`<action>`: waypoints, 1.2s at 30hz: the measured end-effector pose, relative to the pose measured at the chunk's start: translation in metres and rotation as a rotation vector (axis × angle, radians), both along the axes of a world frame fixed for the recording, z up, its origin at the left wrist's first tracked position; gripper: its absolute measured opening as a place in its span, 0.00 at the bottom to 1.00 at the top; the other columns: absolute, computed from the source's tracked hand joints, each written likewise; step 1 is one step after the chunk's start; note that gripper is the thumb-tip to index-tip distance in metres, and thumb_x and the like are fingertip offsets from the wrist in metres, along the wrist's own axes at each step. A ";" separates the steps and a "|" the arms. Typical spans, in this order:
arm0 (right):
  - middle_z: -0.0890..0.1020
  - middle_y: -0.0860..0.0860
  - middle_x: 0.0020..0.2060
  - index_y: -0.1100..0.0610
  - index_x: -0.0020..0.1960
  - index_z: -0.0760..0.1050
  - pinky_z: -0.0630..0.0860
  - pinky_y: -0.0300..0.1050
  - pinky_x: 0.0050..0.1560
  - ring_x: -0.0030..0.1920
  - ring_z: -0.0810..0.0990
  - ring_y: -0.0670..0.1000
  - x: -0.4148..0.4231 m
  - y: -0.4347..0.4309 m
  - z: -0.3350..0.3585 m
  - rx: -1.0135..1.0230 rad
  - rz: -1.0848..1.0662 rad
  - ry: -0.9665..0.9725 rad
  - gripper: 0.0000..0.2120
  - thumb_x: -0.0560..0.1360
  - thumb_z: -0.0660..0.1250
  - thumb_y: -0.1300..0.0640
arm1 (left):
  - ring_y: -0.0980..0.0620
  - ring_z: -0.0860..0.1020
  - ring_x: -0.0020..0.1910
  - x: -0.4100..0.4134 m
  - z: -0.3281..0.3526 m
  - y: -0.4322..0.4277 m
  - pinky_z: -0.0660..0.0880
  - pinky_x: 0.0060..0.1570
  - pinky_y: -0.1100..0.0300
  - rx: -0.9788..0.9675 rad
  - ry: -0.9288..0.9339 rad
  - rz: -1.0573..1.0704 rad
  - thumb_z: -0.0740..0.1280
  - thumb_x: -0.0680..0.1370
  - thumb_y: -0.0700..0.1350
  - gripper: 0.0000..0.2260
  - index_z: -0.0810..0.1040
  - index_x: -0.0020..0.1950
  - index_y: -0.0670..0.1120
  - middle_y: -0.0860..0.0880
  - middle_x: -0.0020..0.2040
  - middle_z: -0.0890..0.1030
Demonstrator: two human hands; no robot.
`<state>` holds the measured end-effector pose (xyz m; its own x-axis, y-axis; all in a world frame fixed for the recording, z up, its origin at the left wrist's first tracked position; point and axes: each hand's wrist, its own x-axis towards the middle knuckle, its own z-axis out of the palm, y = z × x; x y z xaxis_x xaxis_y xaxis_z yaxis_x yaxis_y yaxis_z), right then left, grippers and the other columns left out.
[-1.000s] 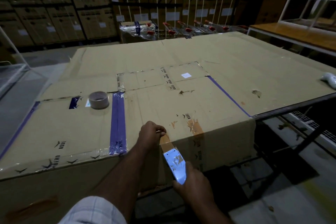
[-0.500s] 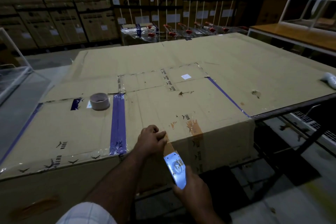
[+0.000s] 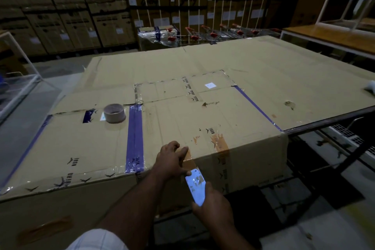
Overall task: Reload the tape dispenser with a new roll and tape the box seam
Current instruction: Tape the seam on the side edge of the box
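At the near edge of the large cardboard box [image 3: 203,111], seen from the head camera, the left hand [image 3: 171,160] has slid a little nearer along the brown tape strip [image 3: 189,158] than half a second ago, and its fingers are now spread flat, pressing the strip onto the box top right at the corner edge. The right hand [image 3: 213,205], lower down in front of the box face, is closed around the tape dispenser [image 3: 196,185], much where it was. The dispenser shows as a pale, shiny plate with brownish flecks; its long axis runs from the right hand up and leftward toward the box edge, and the tape runs from its upper end over the edge under the left fingers. On the box top, well left of the left hand and beyond a purple tape band [image 3: 135,138], a tape roll [image 3: 114,113] lies flat. A second brown tape patch [image 3: 220,144] crosses the same edge just right of the left hand.
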<state>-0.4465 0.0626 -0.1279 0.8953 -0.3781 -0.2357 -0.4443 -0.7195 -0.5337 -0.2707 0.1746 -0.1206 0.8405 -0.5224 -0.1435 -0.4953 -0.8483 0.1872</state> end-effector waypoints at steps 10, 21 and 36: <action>0.81 0.51 0.53 0.51 0.62 0.68 0.75 0.45 0.47 0.52 0.81 0.53 0.008 0.002 0.007 -0.042 -0.025 0.015 0.28 0.68 0.68 0.38 | 0.42 0.57 0.73 -0.005 -0.004 -0.002 0.63 0.68 0.46 0.009 -0.068 -0.014 0.68 0.70 0.65 0.38 0.57 0.77 0.58 0.47 0.76 0.58; 0.82 0.52 0.53 0.54 0.59 0.71 0.75 0.44 0.48 0.53 0.81 0.54 0.018 0.006 0.012 -0.112 -0.029 0.035 0.25 0.69 0.67 0.39 | 0.42 0.59 0.73 -0.012 -0.003 -0.003 0.65 0.67 0.46 -0.017 -0.125 0.000 0.67 0.72 0.64 0.36 0.59 0.76 0.57 0.46 0.75 0.60; 0.83 0.54 0.50 0.56 0.53 0.78 0.74 0.43 0.45 0.52 0.82 0.57 0.026 0.008 0.032 -0.122 -0.012 0.044 0.19 0.68 0.69 0.45 | 0.39 0.61 0.70 -0.006 0.006 -0.003 0.64 0.67 0.48 -0.001 -0.043 0.035 0.68 0.72 0.63 0.33 0.63 0.75 0.59 0.46 0.74 0.62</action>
